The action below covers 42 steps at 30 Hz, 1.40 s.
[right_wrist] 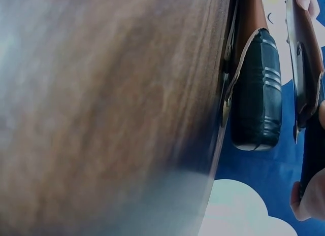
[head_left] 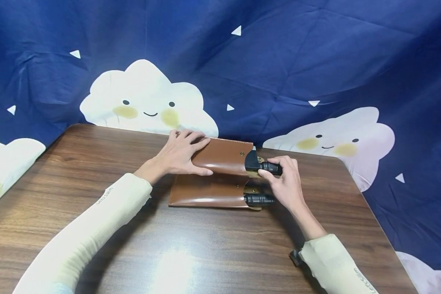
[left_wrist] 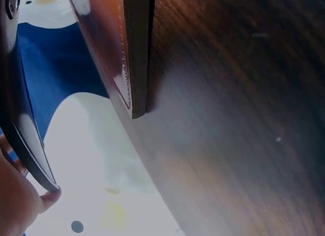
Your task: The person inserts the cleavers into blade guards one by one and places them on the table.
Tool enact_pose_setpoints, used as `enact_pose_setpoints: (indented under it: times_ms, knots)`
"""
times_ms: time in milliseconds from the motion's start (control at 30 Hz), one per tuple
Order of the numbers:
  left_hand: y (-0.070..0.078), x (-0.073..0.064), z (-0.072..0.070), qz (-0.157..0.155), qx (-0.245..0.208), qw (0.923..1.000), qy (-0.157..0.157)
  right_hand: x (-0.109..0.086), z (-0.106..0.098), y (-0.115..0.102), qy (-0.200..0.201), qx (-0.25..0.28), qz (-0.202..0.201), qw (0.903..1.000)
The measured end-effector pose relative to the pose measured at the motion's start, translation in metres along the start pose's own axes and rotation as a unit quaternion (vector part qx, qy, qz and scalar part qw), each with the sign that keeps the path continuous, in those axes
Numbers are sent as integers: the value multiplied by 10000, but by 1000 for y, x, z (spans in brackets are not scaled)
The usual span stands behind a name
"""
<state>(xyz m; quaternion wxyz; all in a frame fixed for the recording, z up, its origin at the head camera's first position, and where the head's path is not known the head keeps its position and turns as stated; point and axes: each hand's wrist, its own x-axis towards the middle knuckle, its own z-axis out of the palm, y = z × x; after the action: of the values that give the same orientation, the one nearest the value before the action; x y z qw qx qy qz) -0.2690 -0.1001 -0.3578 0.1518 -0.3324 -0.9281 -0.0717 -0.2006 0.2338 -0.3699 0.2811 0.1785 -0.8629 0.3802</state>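
Two brown leather sheaths lie one behind the other in the head view, each with a black handle out of its right end. My left hand (head_left: 185,153) grips the rear sheath (head_left: 222,153), thumb on its front. That sheath is raised off the table in the left wrist view. With thumb and fingers, my right hand (head_left: 286,179) holds the rear black handle (head_left: 271,168); a flat dark blade (head_left: 251,160) shows at the mouth, its rest hidden inside. The front sheath (head_left: 206,192) lies on the table, a ribbed black handle (right_wrist: 256,94) jutting from it.
The brown wooden table (head_left: 139,245) has rounded far corners. Behind it hangs a blue curtain (head_left: 272,61) with white clouds. Metal snaps sit near the sheath mouths. A small black device (head_left: 295,258) is at the right sleeve cuff.
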Motion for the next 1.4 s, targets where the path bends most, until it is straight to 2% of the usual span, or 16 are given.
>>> enact_pose_setpoints:
  times_ms: [433, 733, 867, 1067, 1267, 1400]
  knots:
    - [1, 0, 3, -60, 67, 9999, 62, 1, 4, -1, 42, 2, 62, 10000]
    - [-2, 1, 7, -21, 165, 9999, 6, 1, 4, 0, -127, -68, 7, 9999]
    - [-1, 2, 10, 10, 144, 9998, 114, 2, 3, 1, -134, -172, -13, 9998]
    - [-1, 3, 11, 88, 126, 9997, 197, 4, 3, 4, -139, -49, 258, 9996]
    - [-2, 9, 17, 73, 170, 9997, 162, 11, 3, 9, -100, 78, 307, 9994]
    - [-4, 14, 21, 44, 173, 9998, 111, 14, 4, 15, -158, 145, 543, 9983]
